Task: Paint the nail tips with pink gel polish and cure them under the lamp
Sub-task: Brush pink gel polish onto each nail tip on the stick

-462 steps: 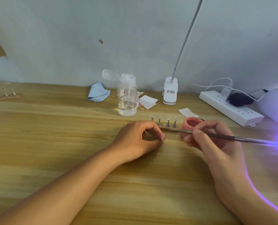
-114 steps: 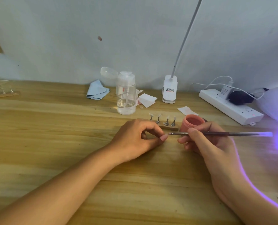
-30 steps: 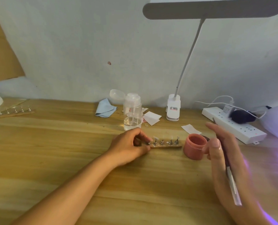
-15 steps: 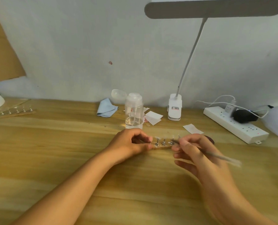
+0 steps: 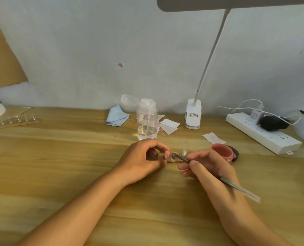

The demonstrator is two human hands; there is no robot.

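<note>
On the wooden worktop (image 5: 58, 166), the left hand (image 5: 144, 160) pinches the left end of the nail-tip strip (image 5: 173, 160). The right hand (image 5: 206, 167) grips the brush (image 5: 240, 189) and has moved closer, with the bristles at the strip's left tips. The pink gel pot (image 5: 222, 152), hidden a moment ago, now shows at right.

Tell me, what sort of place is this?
Probably a home nail-art workbench: a strip of nail tips, an open pot of pink gel and a brush in the right hand.

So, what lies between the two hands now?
In the head view, a short wooden strip carrying clear nail tips lies there; the right hand's thin brush reaches over it.
</note>
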